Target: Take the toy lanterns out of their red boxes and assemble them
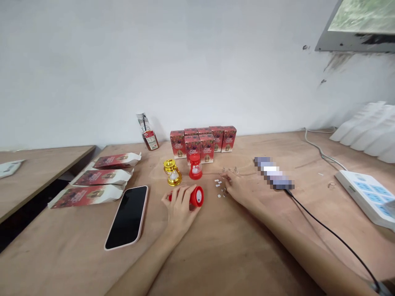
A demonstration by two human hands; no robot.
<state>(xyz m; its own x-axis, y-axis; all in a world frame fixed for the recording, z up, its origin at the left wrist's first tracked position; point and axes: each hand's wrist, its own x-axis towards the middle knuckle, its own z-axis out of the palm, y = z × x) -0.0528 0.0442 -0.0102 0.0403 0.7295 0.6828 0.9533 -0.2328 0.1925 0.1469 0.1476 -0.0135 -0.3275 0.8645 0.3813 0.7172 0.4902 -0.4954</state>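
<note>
Gripping a red lantern point(193, 197) sideways, perhaps so its base is reachable, the left hand point(179, 213) lies apart from the right hand point(237, 188), beside small metal pieces point(224, 195), its hold unclear; boxes point(207, 149) cluster near the counter's point(197, 263) back edge, seemingly aside.

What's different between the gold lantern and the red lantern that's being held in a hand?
The gold lantern has a shiny, metallic finish, while the held red lantern is plain bright red. The gold lantern stands on the table, leaning slightly in this view; the held one lies tipped over in the left hand, its base showing. The gold one's clear middle is in view, but the hand covers much of the red one. Both are small lanterns.
</note>
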